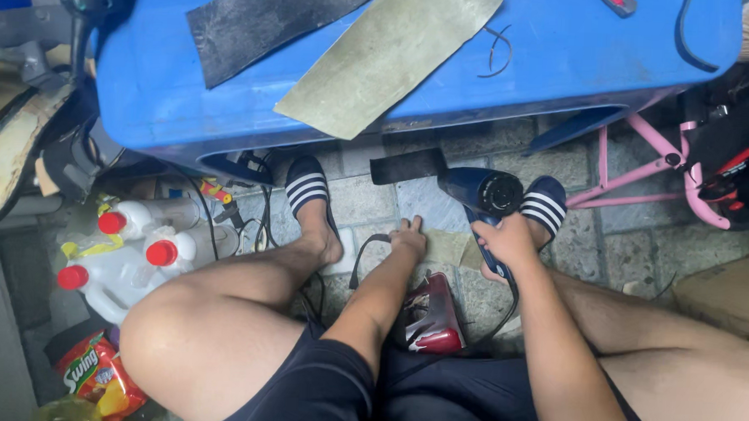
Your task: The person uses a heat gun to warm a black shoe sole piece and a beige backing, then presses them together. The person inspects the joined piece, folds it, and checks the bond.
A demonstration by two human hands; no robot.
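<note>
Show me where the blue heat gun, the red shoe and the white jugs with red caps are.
blue heat gun [485, 190], head view, on its round rear housing.
red shoe [437, 327], head view, on its glossy upper.
white jugs with red caps [123, 271], head view, on the nearest jug's body.

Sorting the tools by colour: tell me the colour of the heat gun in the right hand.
Dark blue heat gun, gripped by the right hand; head view.

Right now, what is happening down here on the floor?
A person sits on a low seat above a stone floor. The right hand holds a dark blue heat gun, its nozzle aimed at a black strip. The left hand presses down on a flat piece on the floor. A red shoe lies between the legs. White jugs with red caps stand at the left.
</note>
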